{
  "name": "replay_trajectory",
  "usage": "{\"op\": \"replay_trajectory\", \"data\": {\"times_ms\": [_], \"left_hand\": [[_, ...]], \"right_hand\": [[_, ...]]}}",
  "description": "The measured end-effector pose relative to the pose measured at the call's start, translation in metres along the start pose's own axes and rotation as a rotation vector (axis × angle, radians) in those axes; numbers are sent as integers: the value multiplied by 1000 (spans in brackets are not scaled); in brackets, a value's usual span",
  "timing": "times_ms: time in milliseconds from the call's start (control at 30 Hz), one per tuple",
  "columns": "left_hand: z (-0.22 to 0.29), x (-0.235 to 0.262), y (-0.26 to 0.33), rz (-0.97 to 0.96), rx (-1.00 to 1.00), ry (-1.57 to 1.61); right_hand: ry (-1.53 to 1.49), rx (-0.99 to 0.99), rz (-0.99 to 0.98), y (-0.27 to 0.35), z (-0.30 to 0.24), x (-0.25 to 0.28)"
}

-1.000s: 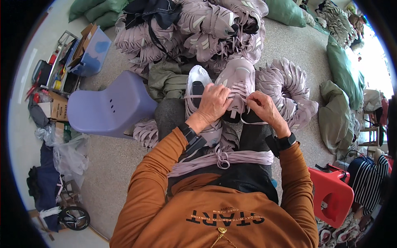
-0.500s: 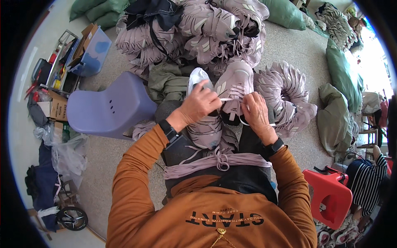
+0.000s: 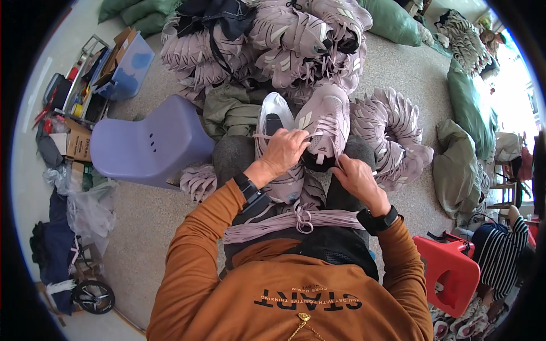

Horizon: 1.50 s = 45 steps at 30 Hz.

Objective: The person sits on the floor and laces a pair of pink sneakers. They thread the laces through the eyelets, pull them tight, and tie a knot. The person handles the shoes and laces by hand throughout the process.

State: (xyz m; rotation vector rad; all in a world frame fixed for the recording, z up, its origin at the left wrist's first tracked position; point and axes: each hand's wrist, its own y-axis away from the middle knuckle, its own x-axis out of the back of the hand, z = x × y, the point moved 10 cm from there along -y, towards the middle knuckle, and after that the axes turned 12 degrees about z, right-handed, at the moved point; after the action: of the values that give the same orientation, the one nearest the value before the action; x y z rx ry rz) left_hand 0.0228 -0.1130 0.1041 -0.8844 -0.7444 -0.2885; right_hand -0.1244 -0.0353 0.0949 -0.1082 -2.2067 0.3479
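Note:
A pale pink shoe upper (image 3: pixel 328 108) stands toe-away in front of my knees, its lace running through the eyelets. My left hand (image 3: pixel 286 149) pinches a pink shoelace (image 3: pixel 314 135) at the upper's left side. At the lower right of its dark opening, my right hand (image 3: pixel 355 177) is closed, fingertips together on a lace end that is mostly hidden. Left of the upper lies another one with a white lining (image 3: pixel 274 106), partly under my left hand. Across my lap rests a tied bundle of pink laces (image 3: pixel 264 230).
A heap of stacked shoe uppers (image 3: pixel 290 31) lies ahead, and a curved row of them (image 3: pixel 392 116) to the right. A purple chair (image 3: pixel 145 139) stands left, a red stool (image 3: pixel 449 273) right. Green sacks (image 3: pixel 472 105) lie far right. A person in stripes (image 3: pixel 500 256) sits beyond the stool.
My left hand has come down and slightly right, uncovering more of the white-lined upper. The right hand has shifted down beside the shoe opening. The lace stretched between them is no longer held across.

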Motion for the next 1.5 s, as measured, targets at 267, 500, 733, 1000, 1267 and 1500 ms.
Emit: {"op": "replay_trajectory", "data": {"times_ms": [267, 500, 733, 1000, 1267, 1500], "left_hand": [[-22, 27, -2, -74, -119, -198], [-89, 88, -2, 11, 61, -327], [-221, 184, 49, 42, 365, -513], [-237, 221, 56, -125, 318, -981], [-66, 41, 22, 4, 549, 371], [-61, -28, 22, 182, 852, 747]], "right_hand": [[-815, -679, -109, 29, 76, 30], [-1659, -710, 275, 31, 103, 63], [-2051, -380, 429, 64, 187, 158], [-1575, -727, 694, 150, 300, 186], [-1413, -781, 660, 153, 353, 191], [-1184, -850, 252, 53, 166, 72]]}}
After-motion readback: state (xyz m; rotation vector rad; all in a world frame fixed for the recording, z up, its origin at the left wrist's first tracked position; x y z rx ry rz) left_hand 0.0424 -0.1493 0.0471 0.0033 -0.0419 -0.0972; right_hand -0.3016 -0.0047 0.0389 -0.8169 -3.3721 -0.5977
